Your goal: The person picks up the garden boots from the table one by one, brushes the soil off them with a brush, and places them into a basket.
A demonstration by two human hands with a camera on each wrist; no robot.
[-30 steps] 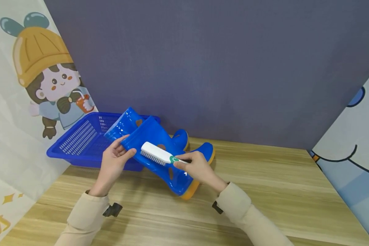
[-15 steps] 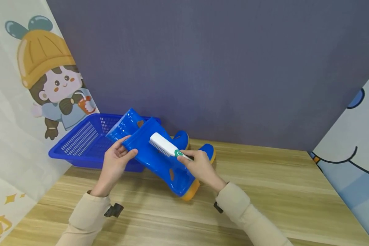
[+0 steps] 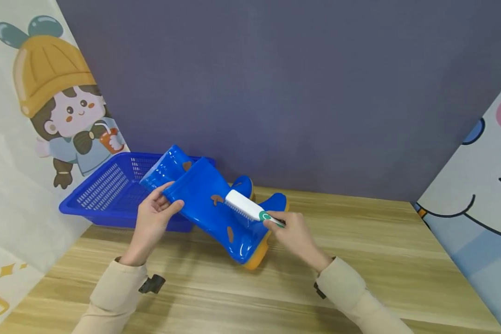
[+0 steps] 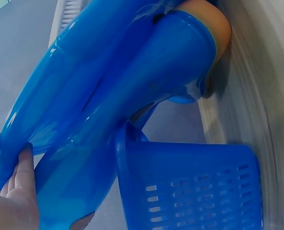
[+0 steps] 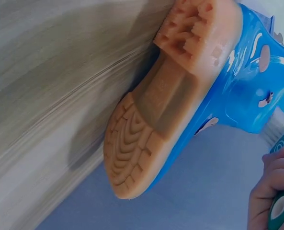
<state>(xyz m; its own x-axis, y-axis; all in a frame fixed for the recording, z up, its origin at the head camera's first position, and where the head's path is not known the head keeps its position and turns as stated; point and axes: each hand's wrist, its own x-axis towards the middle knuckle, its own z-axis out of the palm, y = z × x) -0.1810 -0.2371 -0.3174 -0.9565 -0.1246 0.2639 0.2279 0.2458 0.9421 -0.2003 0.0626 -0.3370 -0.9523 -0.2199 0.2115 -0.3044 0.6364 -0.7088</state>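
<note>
A blue rubber boot (image 3: 200,199) with brown patches and an orange sole (image 5: 132,158) lies tilted, its shaft toward the left. My left hand (image 3: 152,222) pinches the rim of its shaft between thumb and fingers. In my right hand (image 3: 294,234) is a white scrub brush (image 3: 244,205) with a green-and-white handle, gripped by that handle. Its bristles face down at the boot near the ankle, and in the right wrist view they meet the blue surface. A second blue boot (image 3: 164,171) lies behind the first, partly hidden by it, its shaft over the basket.
A dark blue slotted plastic basket (image 3: 102,211) stands at the left, against a white panel printed with a cartoon child (image 3: 77,111). Behind the wooden tabletop (image 3: 359,260) rises a grey wall (image 3: 296,93). Another cartoon panel (image 3: 476,204) borders the right side.
My right hand and the brush have moved right along the boot, from the shaft toward the ankle, uncovering a brown patch. My left hand keeps its hold on the rim.
</note>
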